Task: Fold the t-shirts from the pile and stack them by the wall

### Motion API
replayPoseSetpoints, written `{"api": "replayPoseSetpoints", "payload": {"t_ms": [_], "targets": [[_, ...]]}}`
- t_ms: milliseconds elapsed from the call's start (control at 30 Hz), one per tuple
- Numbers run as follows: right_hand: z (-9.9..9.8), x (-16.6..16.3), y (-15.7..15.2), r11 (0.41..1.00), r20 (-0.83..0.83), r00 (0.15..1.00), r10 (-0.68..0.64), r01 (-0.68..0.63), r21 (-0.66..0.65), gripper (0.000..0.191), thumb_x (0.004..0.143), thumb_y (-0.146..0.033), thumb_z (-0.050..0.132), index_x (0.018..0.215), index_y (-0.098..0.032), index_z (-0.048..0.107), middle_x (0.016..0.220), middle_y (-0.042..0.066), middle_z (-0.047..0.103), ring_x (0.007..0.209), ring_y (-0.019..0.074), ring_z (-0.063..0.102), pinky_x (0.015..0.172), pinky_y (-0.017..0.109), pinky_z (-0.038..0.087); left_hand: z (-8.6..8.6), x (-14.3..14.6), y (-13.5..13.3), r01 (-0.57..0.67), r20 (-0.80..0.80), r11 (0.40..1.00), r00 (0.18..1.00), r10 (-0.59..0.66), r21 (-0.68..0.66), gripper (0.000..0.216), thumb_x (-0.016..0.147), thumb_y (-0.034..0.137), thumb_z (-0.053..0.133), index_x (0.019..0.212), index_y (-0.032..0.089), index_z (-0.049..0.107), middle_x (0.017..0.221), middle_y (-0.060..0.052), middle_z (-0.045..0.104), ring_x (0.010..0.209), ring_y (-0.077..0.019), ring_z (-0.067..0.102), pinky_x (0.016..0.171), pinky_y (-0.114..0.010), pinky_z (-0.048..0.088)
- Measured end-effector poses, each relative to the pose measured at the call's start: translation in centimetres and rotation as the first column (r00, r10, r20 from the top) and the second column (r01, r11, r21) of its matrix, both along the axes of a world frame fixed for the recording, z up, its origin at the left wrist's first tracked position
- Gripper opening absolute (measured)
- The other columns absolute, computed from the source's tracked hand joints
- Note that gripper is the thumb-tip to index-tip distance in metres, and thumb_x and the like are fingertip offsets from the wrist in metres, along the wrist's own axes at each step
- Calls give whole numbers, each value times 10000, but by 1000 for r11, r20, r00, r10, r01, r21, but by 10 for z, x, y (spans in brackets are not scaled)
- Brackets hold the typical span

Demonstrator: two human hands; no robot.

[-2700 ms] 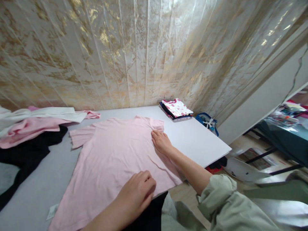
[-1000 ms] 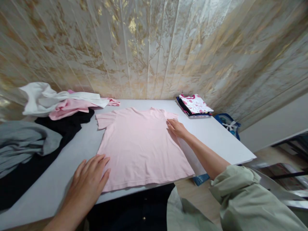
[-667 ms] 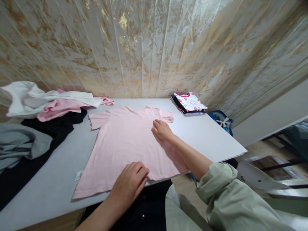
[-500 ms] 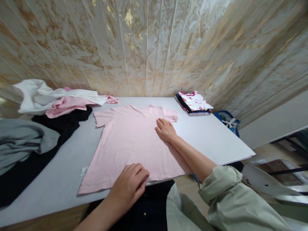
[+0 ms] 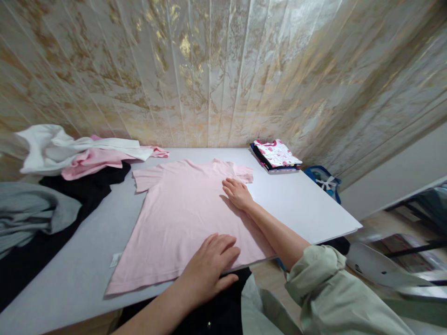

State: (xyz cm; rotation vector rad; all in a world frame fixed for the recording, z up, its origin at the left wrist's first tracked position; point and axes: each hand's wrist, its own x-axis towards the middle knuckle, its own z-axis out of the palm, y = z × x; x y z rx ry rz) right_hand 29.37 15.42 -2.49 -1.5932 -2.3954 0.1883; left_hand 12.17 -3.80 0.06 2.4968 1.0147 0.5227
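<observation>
A pale pink T-shirt point(image 5: 174, 218) lies spread out on the table, neck toward the wall and hem along the near edge. My right hand point(image 5: 238, 193) is over its upper right side near the sleeve, palm down with fingers stretched out; a shadow shows beneath it. My left hand point(image 5: 213, 263) is over the hem at the near edge, fingers apart, with nothing in it. Whether either palm presses on the cloth I cannot tell. A small white label point(image 5: 115, 260) shows beside the shirt's left edge.
On the white table point(image 5: 289, 204), a stack of folded clothes point(image 5: 277, 156) sits at the back right. Loose white and pink clothes point(image 5: 87, 158), a black garment point(image 5: 94, 190) and a grey garment point(image 5: 35, 209) are heaped at left. A blue bag point(image 5: 323, 181) stands beyond the right edge.
My left hand has moved right along the hem, and its fingers have spread. My right hand stays near the upper right side of the shirt. The view has shifted slightly.
</observation>
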Motion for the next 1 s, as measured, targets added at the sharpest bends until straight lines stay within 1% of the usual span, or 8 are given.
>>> {"api": "replayPoseSetpoints", "payload": {"t_ms": [133, 300, 400, 533, 700, 867, 933, 1000], "targets": [[-2, 7, 9, 1000, -166, 986, 24, -26, -14, 510, 1034, -359, 156, 1299, -265, 582, 1424, 21, 519, 1331, 185, 437, 1089, 364, 345, -10, -3, -5, -53, 30, 997, 998, 54, -49, 101, 874, 160, 527, 948, 219, 564, 1053, -50, 590, 1010, -210, 524, 897, -375, 425], [-6, 11, 15, 998, -260, 964, 59, -62, -5, 554, 1026, -256, 105, 1277, -234, 599, 1327, 37, 603, 1254, 164, 517, 1060, 315, 382, -13, -5, -2, -67, 66, 996, 995, 71, -67, 108, 922, 169, 466, 908, 211, 564, 944, -40, 584, 906, -196, 523, 817, -355, 422], [-4, 10, 12, 998, -238, 970, 59, -59, 8, 536, 1029, -270, 127, 1270, -239, 604, 1327, 40, 603, 1236, 172, 530, 1050, 320, 389, -12, -5, 0, -76, 100, 993, 991, 85, -96, 139, 954, 210, 441, 916, 210, 574, 929, -38, 596, 899, -192, 531, 825, -353, 419], [-1, 6, 3, 997, -102, 993, 63, -58, 53, 447, 1032, -334, 229, 1304, -269, 577, 1401, 37, 542, 1291, 188, 471, 1062, 352, 358, -10, -7, -2, -71, 90, 989, 992, 84, -133, 161, 962, 232, 439, 899, 207, 585, 913, -40, 607, 893, -194, 544, 816, -353, 420], [-1, 1, -5, 996, 35, 999, 42, -45, 79, 465, 993, -407, 383, 1425, -247, 439, 1501, 55, 422, 1369, 208, 366, 1100, 398, 286, -6, -8, -12, -73, 48, 988, 996, 80, -137, 175, 949, 197, 438, 880, 198, 599, 914, -47, 620, 890, -199, 558, 835, -372, 429], [-3, 1, -6, 996, 68, 997, 48, -53, 78, 491, 993, -420, 371, 1444, -230, 411, 1517, 58, 398, 1387, 199, 335, 1109, 377, 255, 2, -14, -14, -123, 108, 973, 983, 146, -198, 159, 943, 301, 494, 981, 226, 628, 935, -29, 654, 908, -177, 595, 840, -330, 466], [-4, 1, -5, 996, 78, 996, 46, -52, 77, 499, 993, -423, 366, 1448, -223, 406, 1522, 60, 390, 1394, 201, 322, 1114, 379, 244, 1, -24, -9, -211, 105, 968, 968, 226, -137, 241, 964, 318, 435, 1080, 218, 621, 1051, -54, 666, 1007, -177, 599, 897, -328, 470], [-5, 2, -5, 996, 89, 995, 45, -52, 75, 509, 991, -426, 364, 1453, -217, 398, 1526, 61, 384, 1398, 204, 317, 1119, 387, 236, -6, -37, -3, -344, 15, 939, 939, 344, 2, 343, 955, 349, 429, 1215, 184, 581, 1258, -107, 620, 1185, -222, 544, 1014, -393, 423]]}}
